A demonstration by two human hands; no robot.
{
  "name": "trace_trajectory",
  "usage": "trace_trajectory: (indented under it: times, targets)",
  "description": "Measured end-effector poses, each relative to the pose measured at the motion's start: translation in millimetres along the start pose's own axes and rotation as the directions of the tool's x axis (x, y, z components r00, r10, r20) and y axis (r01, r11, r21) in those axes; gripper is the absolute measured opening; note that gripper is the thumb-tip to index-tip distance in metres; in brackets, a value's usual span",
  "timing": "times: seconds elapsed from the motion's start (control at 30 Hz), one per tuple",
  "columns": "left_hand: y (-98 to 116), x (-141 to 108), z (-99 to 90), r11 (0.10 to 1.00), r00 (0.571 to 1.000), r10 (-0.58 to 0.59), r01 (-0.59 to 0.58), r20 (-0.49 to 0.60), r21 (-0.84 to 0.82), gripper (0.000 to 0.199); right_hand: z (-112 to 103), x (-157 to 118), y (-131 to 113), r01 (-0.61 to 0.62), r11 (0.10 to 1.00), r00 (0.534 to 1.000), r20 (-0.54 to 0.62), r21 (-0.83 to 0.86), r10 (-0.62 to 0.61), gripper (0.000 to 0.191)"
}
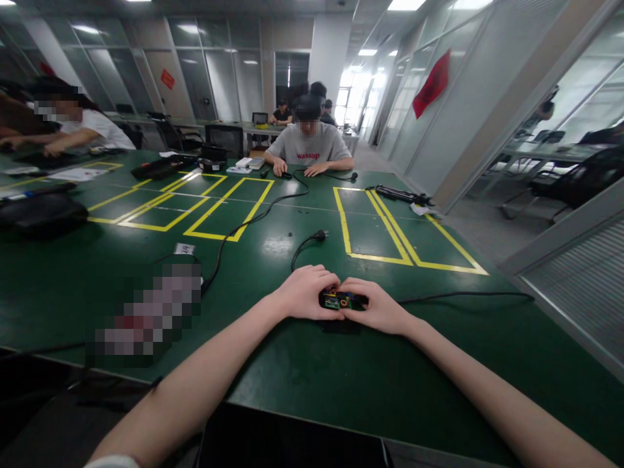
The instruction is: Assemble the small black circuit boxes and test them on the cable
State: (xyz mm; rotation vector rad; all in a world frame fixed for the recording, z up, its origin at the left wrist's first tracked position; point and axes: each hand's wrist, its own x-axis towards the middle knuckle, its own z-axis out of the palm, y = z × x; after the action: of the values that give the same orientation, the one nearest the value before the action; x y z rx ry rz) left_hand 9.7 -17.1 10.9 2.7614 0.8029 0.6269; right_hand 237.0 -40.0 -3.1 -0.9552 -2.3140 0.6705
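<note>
Both of my hands meet over the green table around an opened black power adapter [336, 301], whose circuit board with small coloured parts shows between them. My left hand [308, 292] is closed on its left end, thumb at the near side and fingers at the far side. On the right end, my right hand [379, 305] grips it the same way. A black cord with a plug [320, 236] curves out just beyond my left hand. Another thin black cable [468, 294] runs off to the right from behind my right hand.
The green table [292, 370] carries yellow tape rectangles [377, 257]. A blurred-out oblong object [146, 312] lies at left, beside a number tag [184, 249] and a long black cable [229, 235]. A black bag [41, 211] sits further left. Across the table sits a person [312, 146].
</note>
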Motion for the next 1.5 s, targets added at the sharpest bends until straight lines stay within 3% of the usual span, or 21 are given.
trace_trajectory:
  times: [0.13, 0.33, 0.67, 0.73, 0.9, 1.1, 1.3, 1.5]
  targets:
    - [0.5, -1.3, -1.3, 0.997, 0.999, -0.047, 0.045, 0.02, 0.068, 0.053, -1.9, 0.7, 0.7, -0.023, 1.0, 0.997, -0.069, 0.006, 0.023, 0.021]
    - [0.2, -2.9, 3.6, 0.993, 0.996, -0.091, 0.089, 0.024, 0.073, 0.052, 3.1, -0.8, 1.1, 0.035, 0.998, 0.994, -0.098, -0.053, -0.04, 0.022]
    - [1.8, -0.5, -2.0, 0.997, 0.995, -0.073, 0.073, 0.071, 0.007, 0.082, 4.1, 1.6, 0.8, -0.046, 0.993, 0.99, -0.136, -0.104, 0.032, 0.022]
    - [1.5, -0.8, -1.9, 0.997, 0.995, -0.072, 0.073, 0.062, -0.002, 0.076, 3.2, 1.1, 0.0, -0.039, 0.994, 0.991, -0.128, -0.106, 0.025, 0.023]
    - [-0.7, -2.6, -3.9, 0.998, 0.998, -0.059, 0.059, 0.011, -0.034, 0.04, -0.2, -0.8, -1.5, 0.009, 0.989, 0.996, -0.091, -0.148, -0.023, 0.033]
    - [-6.0, -4.0, -1.4, 0.989, 0.989, -0.144, 0.143, -0.018, -0.041, 0.013, -1.4, 0.0, 0.6, -0.018, 0.97, 0.993, -0.114, -0.242, -0.01, 0.019]
    - [-7.0, -4.0, -0.3, 0.983, 0.984, -0.176, 0.174, -0.031, -0.061, 0.009, 1.3, -0.7, 2.5, -0.045, 0.973, 0.994, -0.108, -0.226, 0.021, 0.032]
    - [-7.6, -2.7, -4.2, 0.977, 0.978, -0.208, 0.208, 0.007, -0.051, 0.009, 5.0, 1.4, 6.9, -0.075, 0.97, 0.987, -0.156, -0.233, 0.039, 0.024]
